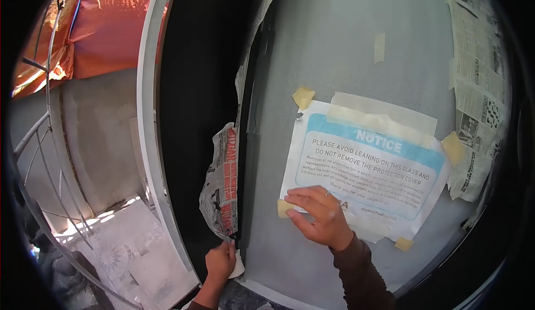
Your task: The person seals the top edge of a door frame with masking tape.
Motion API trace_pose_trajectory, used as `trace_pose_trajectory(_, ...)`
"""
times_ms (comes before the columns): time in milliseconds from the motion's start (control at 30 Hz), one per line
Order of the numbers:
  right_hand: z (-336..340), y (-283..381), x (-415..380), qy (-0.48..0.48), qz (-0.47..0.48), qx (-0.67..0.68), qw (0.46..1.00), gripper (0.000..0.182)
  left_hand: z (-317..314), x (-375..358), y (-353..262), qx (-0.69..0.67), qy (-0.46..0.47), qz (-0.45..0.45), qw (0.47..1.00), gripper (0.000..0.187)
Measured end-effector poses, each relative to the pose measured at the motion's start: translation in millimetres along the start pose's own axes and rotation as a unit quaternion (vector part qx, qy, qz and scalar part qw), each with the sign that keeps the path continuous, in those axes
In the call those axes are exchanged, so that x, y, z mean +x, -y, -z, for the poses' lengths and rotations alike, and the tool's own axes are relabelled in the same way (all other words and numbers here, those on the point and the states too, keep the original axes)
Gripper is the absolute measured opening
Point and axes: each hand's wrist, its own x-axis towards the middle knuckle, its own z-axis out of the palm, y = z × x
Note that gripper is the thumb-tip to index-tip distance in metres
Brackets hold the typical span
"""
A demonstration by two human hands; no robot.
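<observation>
My left hand [220,261] is closed on the lower end of a newspaper strip [223,182] that hangs loose and bulges along the dark frame. A pale roll or folded piece [238,266], not clear which, sits beside that hand. My right hand [319,218] is raised before the lower left part of a printed notice sheet [362,168], thumb and fingers apart, with nothing visible in them. Close to its fingertips is a piece of yellowish masking tape [283,208] at the sheet's edge. The notice is taped onto a grey covered glass panel [312,42].
More newspaper [479,87] is taped along the panel's right side. To the left stand a dark door frame [195,87] with a pale edge, a curved metal railing [50,109], and an orange tarp [111,25] above a grey wall. Pale, dusty tiles [134,248] cover the floor there.
</observation>
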Motion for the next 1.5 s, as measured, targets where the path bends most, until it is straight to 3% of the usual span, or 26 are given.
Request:
trace_pose_trajectory(100,-4.4,-15.1,120.2,-0.060,0.073,-0.092,0.991,0.036,-15.5,12.9,-2.2,-0.029,0.136,-0.118,0.983,0.020)
trace_pose_trajectory(167,-14.5,-22.4,189.2,-0.125,0.104,-0.175,0.971,0.040,-32.9,22.0,-4.7,-0.035,0.229,-0.180,0.956,0.024)
trace_pose_trajectory(267,-15.2,-35.6,275.7,-0.217,0.220,-0.332,0.891,0.040,-43.8,31.5,-25.2,-0.043,0.289,-0.225,0.929,0.027)
trace_pose_trajectory(300,-13.1,-41.4,299.4,-0.214,0.223,-0.340,0.888,0.040,-52.1,34.6,-29.0,-0.075,0.298,-0.243,0.920,0.028)
trace_pose_trajectory(367,-12.1,-56.2,333.7,-0.100,0.241,-0.451,0.854,0.040,-64.4,41.3,-38.6,-0.114,0.311,-0.258,0.908,0.030)
trace_pose_trajectory(400,-11.8,-68.7,342.8,-0.093,0.239,-0.453,0.854,0.040,-68.0,48.6,-45.6,-0.119,0.321,-0.271,0.900,0.030)
trace_pose_trajectory(467,-4.9,-96.0,351.1,0.000,0.121,-0.545,0.830,0.050,-85.3,58.3,-58.9,-0.141,0.322,-0.282,0.893,0.031)
trace_pose_trajectory(600,15.7,-105.7,333.3,0.062,0.025,-0.584,0.809,0.068,-87.0,80.3,-65.0,-0.165,0.327,-0.304,0.879,0.038)
trace_pose_trajectory(667,24.2,-123.7,326.9,0.055,0.034,-0.577,0.814,0.069,-58.5,88.5,-52.7,-0.126,0.389,-0.349,0.843,0.047)
trace_pose_trajectory(733,29.3,-130.7,326.0,0.053,0.039,-0.570,0.819,0.070,1.3,95.5,-46.0,-0.194,0.409,-0.261,0.853,0.044)
trace_pose_trajectory(767,31.4,-128.2,327.1,0.063,0.038,-0.572,0.817,0.071,12.3,101.2,-40.4,-0.194,0.410,-0.261,0.852,0.044)
trace_pose_trajectory(833,30.3,-126.2,326.3,0.072,0.030,-0.570,0.818,0.072,28.3,109.0,-30.0,-0.459,0.343,-0.182,0.799,0.027)
trace_pose_trajectory(900,29.1,-124.6,329.1,0.068,0.020,-0.532,0.844,0.080,35.6,122.6,-44.3,-0.495,0.296,-0.136,0.805,0.036)
trace_pose_trajectory(933,27.5,-128.3,329.7,0.068,0.018,-0.531,0.844,0.080,40.0,131.9,-59.5,-0.491,0.273,-0.127,0.817,0.046)
trace_pose_trajectory(967,25.0,-136.4,331.6,0.026,0.014,-0.474,0.880,0.084,40.7,139.7,-72.6,-0.488,0.248,-0.120,0.828,0.056)
trace_pose_trajectory(1033,22.3,-133.0,341.1,-0.017,0.020,-0.416,0.909,0.088,21.0,158.4,-80.4,-0.460,0.232,-0.127,0.848,0.061)
trace_pose_trajectory(1100,17.6,-125.3,342.6,0.023,-0.002,-0.506,0.862,0.092,5.2,167.9,-85.1,-0.427,0.221,-0.132,0.867,0.067)
trace_pose_trajectory(1167,13.6,-119.8,349.6,0.037,-0.002,-0.498,0.866,0.090,-4.8,169.4,-87.4,-0.400,0.186,-0.101,0.892,0.067)
trace_pose_trajectory(1233,13.9,-116.9,355.0,0.054,-0.007,-0.490,0.870,0.088,-18.4,175.5,-82.7,-0.442,0.196,-0.088,0.871,0.067)
trace_pose_trajectory(1333,12.0,-114.1,360.7,0.042,-0.002,-0.501,0.864,0.083,-18.5,177.4,-81.9,-0.490,0.203,-0.066,0.845,0.068)
trace_pose_trajectory(1400,6.8,-111.9,362.9,-0.057,-0.048,-0.564,0.822,0.077,-20.3,173.9,-82.4,-0.498,0.200,-0.056,0.842,0.070)
trace_pose_trajectory(1467,-1.0,-119.8,361.8,-0.046,-0.037,-0.572,0.818,0.076,-27.2,171.9,-84.1,-0.519,0.110,0.009,0.848,0.072)
trace_pose_trajectory(1500,-4.5,-126.1,361.6,-0.038,-0.027,-0.580,0.813,0.075,-25.4,174.9,-81.9,-0.518,0.110,0.009,0.848,0.072)
